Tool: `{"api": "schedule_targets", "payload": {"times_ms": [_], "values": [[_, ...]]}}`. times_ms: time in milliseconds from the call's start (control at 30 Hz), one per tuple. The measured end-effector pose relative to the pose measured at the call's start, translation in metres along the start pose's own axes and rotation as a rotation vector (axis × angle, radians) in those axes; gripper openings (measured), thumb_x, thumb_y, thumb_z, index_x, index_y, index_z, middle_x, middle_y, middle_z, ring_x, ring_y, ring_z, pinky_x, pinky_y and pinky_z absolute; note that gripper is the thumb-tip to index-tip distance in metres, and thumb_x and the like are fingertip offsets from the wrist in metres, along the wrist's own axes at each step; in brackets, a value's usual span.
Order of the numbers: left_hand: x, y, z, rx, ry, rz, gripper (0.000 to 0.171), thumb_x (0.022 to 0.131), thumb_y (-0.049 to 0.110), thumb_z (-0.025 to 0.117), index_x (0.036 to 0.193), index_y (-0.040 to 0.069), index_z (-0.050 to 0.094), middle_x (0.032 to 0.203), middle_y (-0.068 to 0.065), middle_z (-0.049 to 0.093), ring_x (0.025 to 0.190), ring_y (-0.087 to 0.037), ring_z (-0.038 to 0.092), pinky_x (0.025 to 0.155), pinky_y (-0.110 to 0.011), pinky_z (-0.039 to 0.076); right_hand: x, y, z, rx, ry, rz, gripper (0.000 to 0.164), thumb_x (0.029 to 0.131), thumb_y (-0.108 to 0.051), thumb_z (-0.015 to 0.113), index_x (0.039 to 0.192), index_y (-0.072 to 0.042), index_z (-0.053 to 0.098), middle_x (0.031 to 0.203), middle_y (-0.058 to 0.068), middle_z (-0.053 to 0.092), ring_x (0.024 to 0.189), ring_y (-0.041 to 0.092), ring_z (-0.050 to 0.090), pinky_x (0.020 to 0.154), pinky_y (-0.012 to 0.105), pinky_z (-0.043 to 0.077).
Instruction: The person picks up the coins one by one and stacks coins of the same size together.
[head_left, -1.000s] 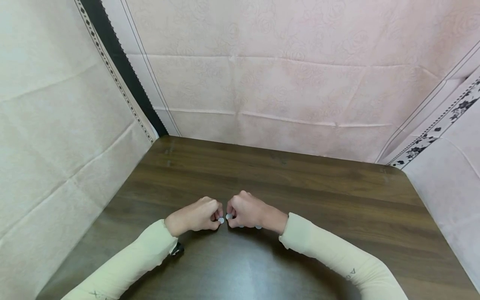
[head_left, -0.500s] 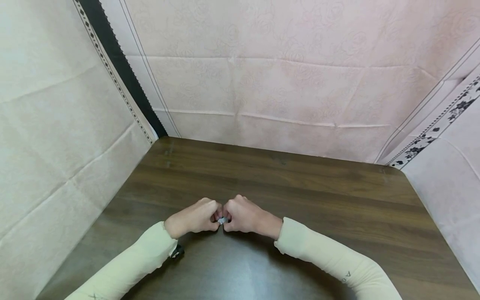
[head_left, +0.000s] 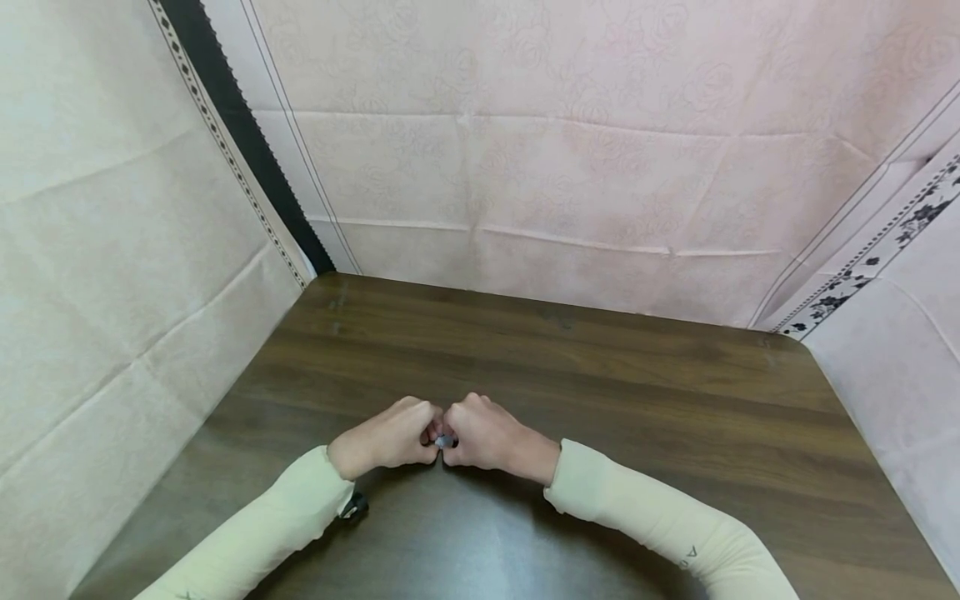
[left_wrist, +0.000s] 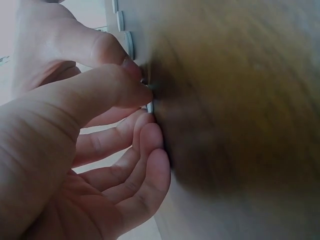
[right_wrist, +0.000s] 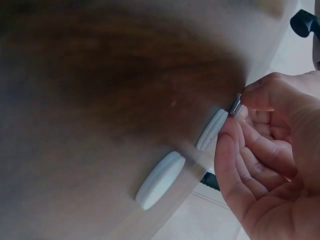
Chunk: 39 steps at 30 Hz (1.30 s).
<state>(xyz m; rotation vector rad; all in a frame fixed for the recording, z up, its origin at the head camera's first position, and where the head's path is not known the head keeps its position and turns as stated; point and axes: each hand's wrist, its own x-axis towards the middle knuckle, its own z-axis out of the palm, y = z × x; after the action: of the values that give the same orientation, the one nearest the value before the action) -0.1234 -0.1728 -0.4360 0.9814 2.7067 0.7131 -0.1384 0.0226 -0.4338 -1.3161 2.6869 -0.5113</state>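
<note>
In the head view my left hand (head_left: 390, 433) and right hand (head_left: 491, 433) meet at the fingertips, low over the brown table (head_left: 525, 333). Small pale discs (head_left: 444, 441) show between them, too close together to separate. A thin white disc (left_wrist: 150, 107) sits between the left thumb and fingers in the left wrist view. The right wrist view has a disc edge (right_wrist: 236, 105) pinched by the right thumb and index finger. Two more round white discs, a nearer one (right_wrist: 160, 180) and a farther one (right_wrist: 213, 129), lie on the table beside that hand.
Pale patterned cloth (head_left: 562, 167) hangs behind the table and along both sides. A black device (head_left: 355, 506) is at the left sleeve cuff. In the left wrist view, white discs (left_wrist: 129, 45) line up past the right hand.
My right hand has moved left until its fingertips meet the left hand's, bringing its disc up to the left hand's disc. The left hand has hardly moved.
</note>
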Motion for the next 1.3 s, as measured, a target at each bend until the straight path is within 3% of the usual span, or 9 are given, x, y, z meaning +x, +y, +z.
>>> {"api": "schedule_targets", "payload": {"times_ms": [833, 1300], "values": [[-0.0002, -0.0014, 0.0, -0.02, -0.014, -0.025, 0.017, 0.079, 0.001, 0.079, 0.081, 0.011, 0.065, 0.073, 0.002, 0.063, 0.065, -0.001, 0.05, 0.061, -0.019, 0.046, -0.0008, -0.003, 0.0023, -0.016, 0.03, -0.076, 0.032, 0.084, -0.012, 0.083, 0.067, -0.018, 0.058, 0.061, -0.014, 0.032, 0.056, 0.0, 0.029, 0.051, 0.013, 0.03], [0.0004, -0.0022, -0.001, -0.034, -0.024, -0.047, 0.017, 0.081, 0.002, 0.079, 0.082, 0.011, 0.064, 0.073, 0.003, 0.062, 0.063, -0.001, 0.049, 0.059, -0.019, 0.044, -0.0012, -0.0045, 0.002, -0.033, 0.032, -0.063, 0.038, 0.083, -0.007, 0.08, 0.063, -0.018, 0.05, 0.06, -0.013, 0.028, 0.055, 0.002, 0.027, 0.051, 0.014, 0.028]]}}
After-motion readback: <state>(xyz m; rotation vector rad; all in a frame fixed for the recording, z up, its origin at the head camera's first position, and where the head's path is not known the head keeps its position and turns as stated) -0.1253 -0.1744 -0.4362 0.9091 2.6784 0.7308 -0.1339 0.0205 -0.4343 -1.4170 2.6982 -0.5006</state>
